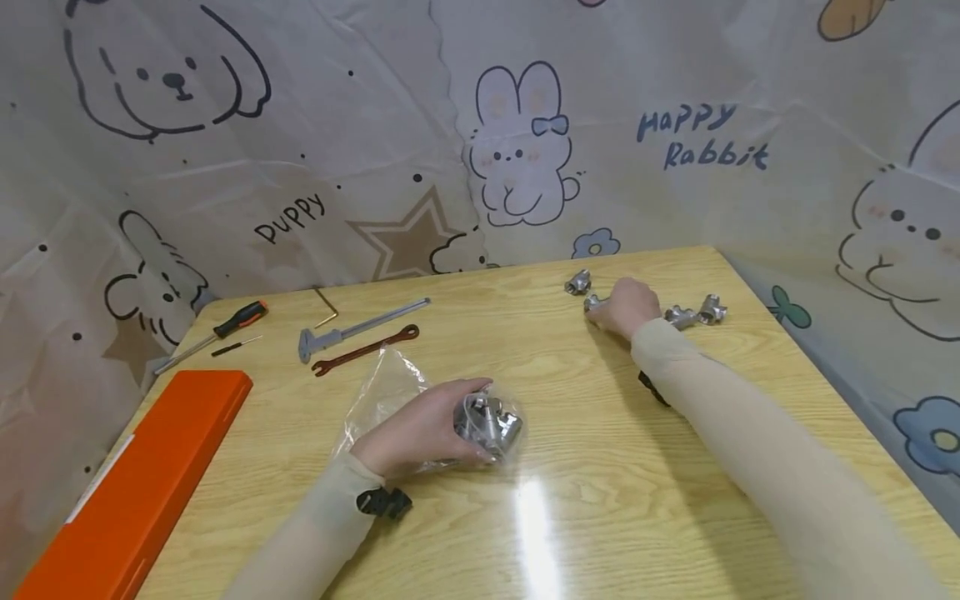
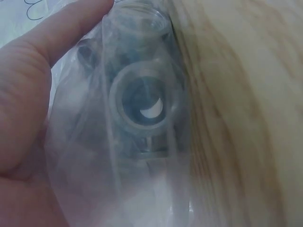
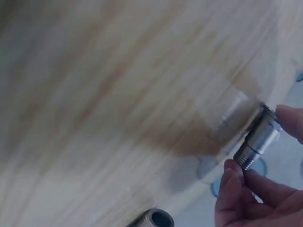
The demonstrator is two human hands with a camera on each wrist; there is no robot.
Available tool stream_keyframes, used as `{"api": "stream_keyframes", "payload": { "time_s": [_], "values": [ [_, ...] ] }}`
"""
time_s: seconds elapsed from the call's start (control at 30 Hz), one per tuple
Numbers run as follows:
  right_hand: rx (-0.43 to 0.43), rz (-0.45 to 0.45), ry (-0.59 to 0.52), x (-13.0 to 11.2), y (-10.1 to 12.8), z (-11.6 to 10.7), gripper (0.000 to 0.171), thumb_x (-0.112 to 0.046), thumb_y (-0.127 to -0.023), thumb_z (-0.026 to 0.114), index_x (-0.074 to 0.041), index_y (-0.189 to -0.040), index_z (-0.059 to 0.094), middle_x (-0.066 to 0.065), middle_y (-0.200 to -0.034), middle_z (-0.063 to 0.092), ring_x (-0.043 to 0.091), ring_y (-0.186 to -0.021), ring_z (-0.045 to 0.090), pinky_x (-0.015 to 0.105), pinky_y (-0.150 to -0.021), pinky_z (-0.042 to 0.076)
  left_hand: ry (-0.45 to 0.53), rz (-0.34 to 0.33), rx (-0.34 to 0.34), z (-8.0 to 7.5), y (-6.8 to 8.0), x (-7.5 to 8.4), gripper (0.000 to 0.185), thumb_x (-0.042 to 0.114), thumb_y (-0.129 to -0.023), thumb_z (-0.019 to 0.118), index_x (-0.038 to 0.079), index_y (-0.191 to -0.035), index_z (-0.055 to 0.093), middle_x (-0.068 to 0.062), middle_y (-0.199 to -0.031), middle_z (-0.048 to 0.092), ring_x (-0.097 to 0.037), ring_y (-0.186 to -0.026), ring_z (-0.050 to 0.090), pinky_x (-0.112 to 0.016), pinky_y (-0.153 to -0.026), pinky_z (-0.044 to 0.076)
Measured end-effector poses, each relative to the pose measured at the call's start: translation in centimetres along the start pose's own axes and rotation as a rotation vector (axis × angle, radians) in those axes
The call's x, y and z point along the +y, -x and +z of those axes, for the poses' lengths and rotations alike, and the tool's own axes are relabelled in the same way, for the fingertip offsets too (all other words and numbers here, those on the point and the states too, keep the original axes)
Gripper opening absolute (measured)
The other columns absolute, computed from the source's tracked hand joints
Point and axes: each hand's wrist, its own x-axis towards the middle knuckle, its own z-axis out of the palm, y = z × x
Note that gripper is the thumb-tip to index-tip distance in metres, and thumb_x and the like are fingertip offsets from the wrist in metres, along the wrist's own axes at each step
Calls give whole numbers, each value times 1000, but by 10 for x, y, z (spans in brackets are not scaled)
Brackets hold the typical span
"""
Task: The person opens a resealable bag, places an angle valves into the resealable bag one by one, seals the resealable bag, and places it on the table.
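Left hand (image 1: 420, 429) is nearest, fingers curled round the clear bag of metal fittings (image 1: 487, 427) mid-desk toward the near edge; right hand (image 1: 626, 307) by the far right corner pinches a threaded fitting (image 3: 258, 139) btw thumb and fingertips. Imo keep the bag pinned flat and hold that piece by its smooth collar, not the threads. Only readable writing is on the backdrop: "Puppy" (image 1: 291, 218) and "Happy Rabbit" (image 1: 703, 137); no brand visible on the parts.

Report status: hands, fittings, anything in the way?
Left hand grips clear bag of fittings. Right hand pinches one threaded fitting at table's far edge. Loose fittings beside it; nothing blocking.
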Motion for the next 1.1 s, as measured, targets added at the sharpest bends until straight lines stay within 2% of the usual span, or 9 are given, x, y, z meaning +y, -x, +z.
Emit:
{"api": "stream_keyframes", "payload": {
  "time_s": [0.07,0.17,0.27,0.43,0.6,0.87,0.97,1.1],
  "values": [
    [-21,-49,-48,0,9,-2,33,-30,-83,75,2,-88,65,17,-89,62,30,-79,55,40,-71,50,-7,3,-2,-1,-1,1,103,36,-68,92,6,-151,38,-6,-147,49,-20,-132,47,-36,-110,36],
    [-73,-177,-68,-4,32,-6,50,-29,-82,79,5,-117,66,22,-113,65,36,-101,59,50,-91,49,-12,1,-9,-3,-1,2,103,34,-68,91,7,-152,38,-6,-147,49,-20,-131,47,-36,-110,36],
    [-126,-328,-75,-12,64,-9,65,-29,-80,83,4,-132,59,21,-123,63,38,-111,58,53,-96,47,-14,1,-11,-4,-2,3,104,33,-68,92,8,-152,37,-5,-147,48,-20,-132,47,-37,-111,35],
    [-148,-537,-28,-33,115,-2,64,-26,-73,88,1,-125,64,11,-106,67,28,-96,63,43,-82,55,-12,3,-3,-6,-2,2,104,34,-67,92,8,-152,38,-5,-147,49,-20,-131,47,-37,-110,36],
    [-161,-687,11,-53,136,20,57,-23,-69,90,0,-117,69,9,-100,68,24,-86,63,35,-76,55,6,-13,4,-5,-1,0,104,36,-67,92,9,-152,39,-3,-145,51,-18,-129,49,-37,-109,37],
    [-169,-779,-16,-70,140,39,55,-23,-68,90,0,-115,71,7,-98,67,21,-86,62,30,-74,54,33,9,-2,-3,0,0,104,43,-66,91,9,-151,41,-2,-139,56,-16,-123,53,-38,-106,41],
    [-194,-765,-37,-73,140,40,54,-24,-69,90,-2,-115,71,5,-97,67,20,-85,62,29,-73,53,36,19,2,-4,2,1,104,44,-66,91,9,-150,42,-1,-138,57,-15,-121,54,-38,-105,43],
    [-265,-684,-102,-75,139,39,54,-25,-72,88,-3,-118,71,1,-96,65,17,-85,61,26,-70,52,39,31,2,-5,3,2,104,45,-65,91,10,-149,43,-1,-136,58,-14,-121,55,-37,-105,42]
  ]
}}
